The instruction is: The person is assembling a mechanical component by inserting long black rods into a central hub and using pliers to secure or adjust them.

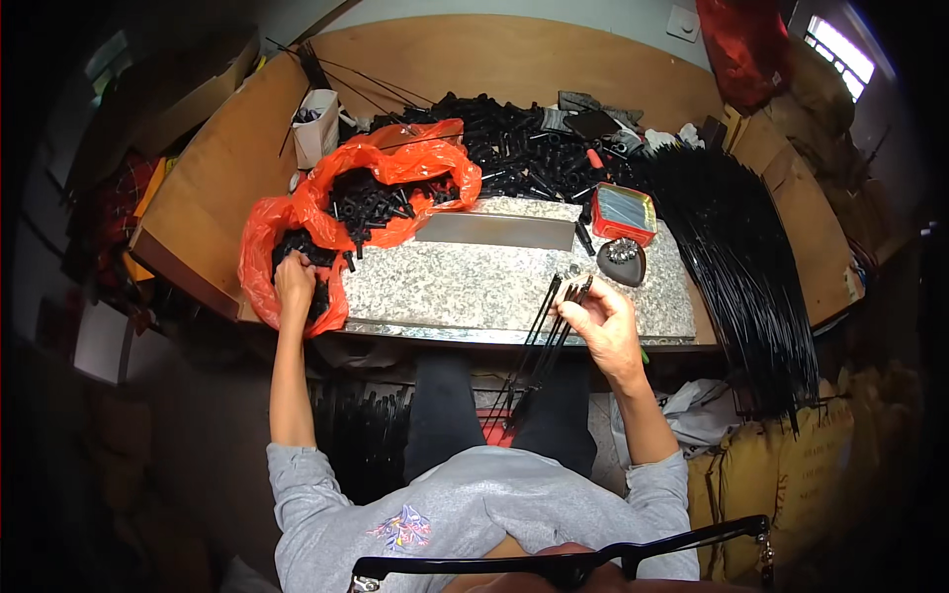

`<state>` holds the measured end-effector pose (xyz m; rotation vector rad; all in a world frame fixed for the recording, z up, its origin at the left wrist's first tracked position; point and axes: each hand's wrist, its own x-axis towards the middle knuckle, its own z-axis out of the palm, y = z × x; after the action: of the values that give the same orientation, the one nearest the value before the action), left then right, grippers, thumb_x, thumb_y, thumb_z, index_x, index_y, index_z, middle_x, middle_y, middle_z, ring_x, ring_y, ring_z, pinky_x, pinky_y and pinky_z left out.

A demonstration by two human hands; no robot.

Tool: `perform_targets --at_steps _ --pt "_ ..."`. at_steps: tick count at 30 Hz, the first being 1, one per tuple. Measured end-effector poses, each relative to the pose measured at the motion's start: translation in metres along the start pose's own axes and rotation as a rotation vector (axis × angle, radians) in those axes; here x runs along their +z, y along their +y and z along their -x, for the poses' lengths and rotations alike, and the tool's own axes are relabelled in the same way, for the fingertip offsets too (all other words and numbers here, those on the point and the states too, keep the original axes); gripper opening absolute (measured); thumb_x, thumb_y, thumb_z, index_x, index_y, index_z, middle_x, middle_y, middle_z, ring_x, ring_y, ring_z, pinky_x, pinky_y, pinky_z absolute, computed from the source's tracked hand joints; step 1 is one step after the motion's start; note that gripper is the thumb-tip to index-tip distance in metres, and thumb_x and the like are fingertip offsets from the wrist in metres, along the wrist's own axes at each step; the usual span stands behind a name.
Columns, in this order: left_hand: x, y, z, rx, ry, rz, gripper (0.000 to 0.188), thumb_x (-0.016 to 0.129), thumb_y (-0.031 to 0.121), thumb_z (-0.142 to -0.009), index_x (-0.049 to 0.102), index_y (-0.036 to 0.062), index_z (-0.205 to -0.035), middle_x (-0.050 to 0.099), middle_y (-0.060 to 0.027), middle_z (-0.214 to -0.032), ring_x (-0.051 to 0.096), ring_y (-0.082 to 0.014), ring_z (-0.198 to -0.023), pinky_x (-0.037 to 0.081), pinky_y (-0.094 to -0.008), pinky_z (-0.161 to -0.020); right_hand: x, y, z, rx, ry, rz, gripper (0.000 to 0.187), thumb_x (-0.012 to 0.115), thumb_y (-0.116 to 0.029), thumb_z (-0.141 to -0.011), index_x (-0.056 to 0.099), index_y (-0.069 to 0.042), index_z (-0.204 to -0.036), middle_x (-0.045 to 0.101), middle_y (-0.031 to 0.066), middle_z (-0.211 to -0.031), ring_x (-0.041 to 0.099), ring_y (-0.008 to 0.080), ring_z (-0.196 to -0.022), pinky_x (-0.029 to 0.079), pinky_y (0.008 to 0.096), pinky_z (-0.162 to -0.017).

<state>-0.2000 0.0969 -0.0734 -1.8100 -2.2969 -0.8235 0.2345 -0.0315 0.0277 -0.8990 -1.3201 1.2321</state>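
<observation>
My left hand [295, 281] reaches into a small orange plastic bag [255, 247] at the table's left front edge. Its fingers are bent closed among small black parts; what they grip is hidden. My right hand [603, 326] is closed round several thin black rods [547, 346], held near their upper ends between thumb and fingers. The rods slant down past the table's front edge toward my lap. Just behind the left hand, a second orange bag [457, 170] lies open with small black tube-like parts [371, 205] inside, a few spilling onto the stone slab [445, 287].
A flat metal bar [494, 231] lies on the slab. To its right are a red tin [625, 214] and a dark dish [621, 263] with small shiny pieces. Black parts [534, 148] pile at the back. Long black rods [736, 237] hang over the right edge. A white container [316, 128] stands back left.
</observation>
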Motion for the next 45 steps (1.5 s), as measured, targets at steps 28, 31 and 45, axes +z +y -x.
perform_targets --at_steps 28,31,45 --pt "-0.06 0.283 0.105 0.474 -0.219 1.408 0.021 0.057 -0.009 -0.074 0.059 -0.001 -0.093 0.055 -0.0075 -0.091 0.057 -0.0127 -0.082 0.048 -0.0234 -0.072 0.011 -0.004 -0.004 0.011 0.003 -0.053 0.021 0.067 -0.005 -0.075 0.054 0.0 -0.091 0.057 0.0041 -0.087 0.055 0.0089 -0.082 0.046 0.0244 -0.078" --pt "-0.059 0.284 0.104 0.508 -0.185 1.395 0.023 0.058 -0.009 -0.072 0.06 0.0001 -0.092 0.056 -0.0072 -0.089 0.057 -0.0121 -0.077 0.048 -0.0236 -0.069 0.009 0.0 -0.007 0.016 -0.033 -0.031 0.02 0.066 -0.005 -0.076 0.054 0.0 -0.092 0.056 0.0038 -0.089 0.054 0.0085 -0.084 0.046 0.0243 -0.079" --pt "-0.063 0.285 0.099 0.646 -0.006 1.216 0.027 0.056 -0.013 -0.068 0.061 0.0015 -0.09 0.057 -0.0086 -0.085 0.056 -0.0162 -0.071 0.047 -0.0257 -0.063 0.006 0.005 -0.017 0.044 -0.075 -0.072 0.017 0.064 -0.006 -0.079 0.054 -0.001 -0.092 0.053 0.0005 -0.086 0.051 0.0061 -0.079 0.044 0.0217 -0.074"
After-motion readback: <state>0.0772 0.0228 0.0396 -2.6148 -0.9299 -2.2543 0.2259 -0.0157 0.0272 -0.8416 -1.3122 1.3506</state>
